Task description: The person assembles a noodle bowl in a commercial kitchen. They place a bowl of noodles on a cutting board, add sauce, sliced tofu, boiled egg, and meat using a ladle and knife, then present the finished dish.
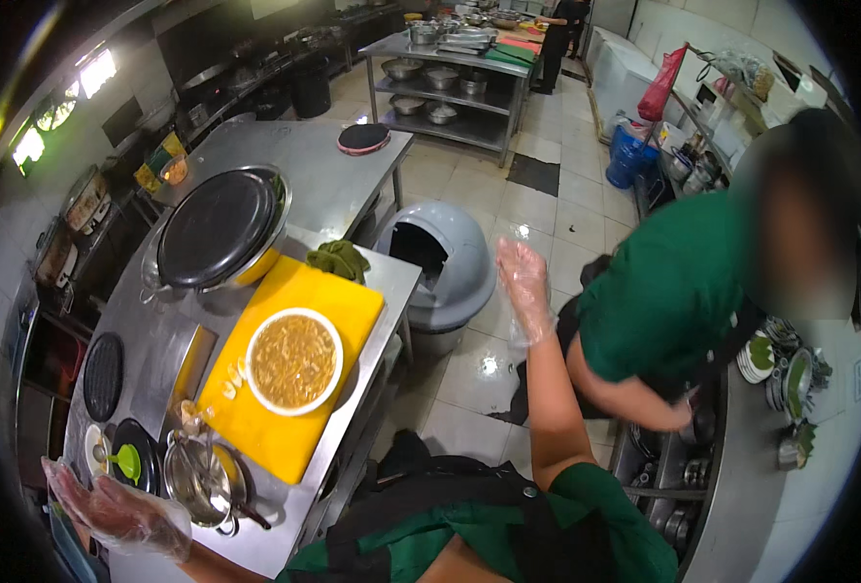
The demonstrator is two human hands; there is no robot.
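Head view: both hands are covered by clear plastic gloves, presumably worn so that food can be touched cleanly. The left hand (110, 510) is held at the near left edge of the steel table (139, 330), fingers spread and nothing gripped. Closest to it are a green spoon (127, 462), rested on a black plate (142, 430), and a metal pan (197, 500) in which utensils are laid, probably to keep them within reach. The right hand (524, 277) is extended over the floor, beyond the grey bin (459, 243); its fingers are straightened and no object is seen in them. Both hands are kept well apart from the food.

A white bowl (299, 410) of brown soup (295, 361) is set upright on the yellow cutting board (280, 447), likely for a flat, stable base. White slices (234, 377) are lined up just beside it. Behind the board, a large metal bowl is topped by a dark round lid (217, 228), apparently as a cover. At the right, a co-worker's hand (678, 416) is lowered toward the side counter.
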